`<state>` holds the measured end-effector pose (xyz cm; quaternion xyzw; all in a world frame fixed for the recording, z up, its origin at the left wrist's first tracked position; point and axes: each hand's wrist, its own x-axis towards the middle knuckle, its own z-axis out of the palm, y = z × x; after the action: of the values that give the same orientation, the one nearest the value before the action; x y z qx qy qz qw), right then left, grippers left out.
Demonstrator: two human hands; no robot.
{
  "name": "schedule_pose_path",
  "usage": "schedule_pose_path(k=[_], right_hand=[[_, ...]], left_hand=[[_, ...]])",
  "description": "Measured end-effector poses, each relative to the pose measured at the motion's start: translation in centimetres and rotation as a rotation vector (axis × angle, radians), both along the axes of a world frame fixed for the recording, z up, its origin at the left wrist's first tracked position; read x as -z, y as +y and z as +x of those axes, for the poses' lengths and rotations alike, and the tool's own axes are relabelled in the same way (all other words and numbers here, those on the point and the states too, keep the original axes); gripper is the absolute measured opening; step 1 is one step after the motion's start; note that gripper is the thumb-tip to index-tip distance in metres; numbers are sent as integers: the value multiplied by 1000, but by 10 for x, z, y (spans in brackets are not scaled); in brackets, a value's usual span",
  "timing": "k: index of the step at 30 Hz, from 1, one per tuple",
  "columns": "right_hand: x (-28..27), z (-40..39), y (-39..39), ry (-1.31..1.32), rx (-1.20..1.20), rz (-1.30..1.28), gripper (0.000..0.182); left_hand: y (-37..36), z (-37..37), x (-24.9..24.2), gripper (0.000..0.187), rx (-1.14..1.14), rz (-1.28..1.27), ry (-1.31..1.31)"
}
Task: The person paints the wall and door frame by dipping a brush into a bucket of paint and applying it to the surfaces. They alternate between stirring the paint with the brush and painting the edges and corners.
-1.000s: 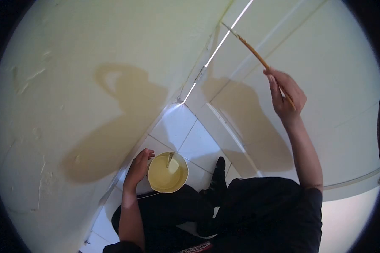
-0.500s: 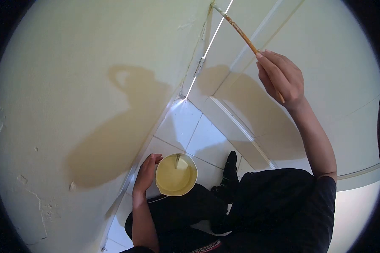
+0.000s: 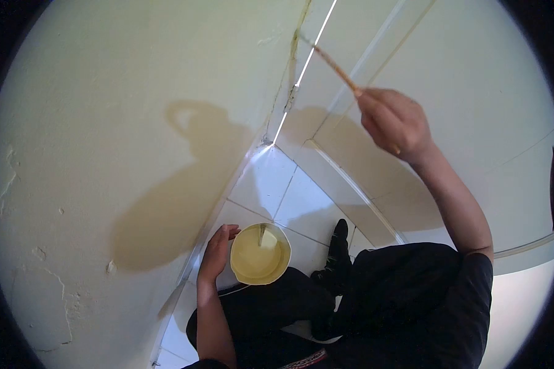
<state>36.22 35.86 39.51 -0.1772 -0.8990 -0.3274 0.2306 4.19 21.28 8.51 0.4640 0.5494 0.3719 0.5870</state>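
Observation:
My right hand [image 3: 395, 123] is closed around the wooden handle of a thin paintbrush [image 3: 335, 67]. The brush tip touches or nearly touches the crack-like seam beside the door frame; motion blurs it slightly. Low in the view, my left hand [image 3: 215, 252] is at the left side of a round bowl [image 3: 239, 278] with a small pouring lip, and seems to grip it. Its fingers are partly hidden behind the rim. Pale yellow paint [image 3: 258, 261] fills part of the bowl, and something shiny shows at its far inner side.
A cream wall [image 3: 104, 74] with peeling patches rises on the left. At right is a cream panelled door [image 3: 474, 80], with bright light through its gap and a hinge [image 3: 291, 97]. White floor tiles [image 3: 308, 194] and a black shoe [image 3: 335, 255] lie below.
My right hand has moved left and slightly down, bringing the brush tip lower along the seam. My left hand and the bowl have shifted very slightly right in the view.

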Motion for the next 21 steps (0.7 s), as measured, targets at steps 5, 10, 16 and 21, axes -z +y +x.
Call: schedule_pose_path(k=[5, 10, 16, 21], right_hand=[[-24, 1, 2, 62, 24, 129, 27], [7, 3, -2, -35, 26, 34, 27], [16, -1, 1, -31, 8, -51, 28], [-17, -2, -2, 15, 51, 110, 29]], left_hand=[[1, 1, 0, 61, 12, -17, -13], [3, -1, 9, 62, 30, 7, 3], [1, 1, 2, 62, 12, 12, -5], [2, 1, 0, 61, 6, 8, -4]])
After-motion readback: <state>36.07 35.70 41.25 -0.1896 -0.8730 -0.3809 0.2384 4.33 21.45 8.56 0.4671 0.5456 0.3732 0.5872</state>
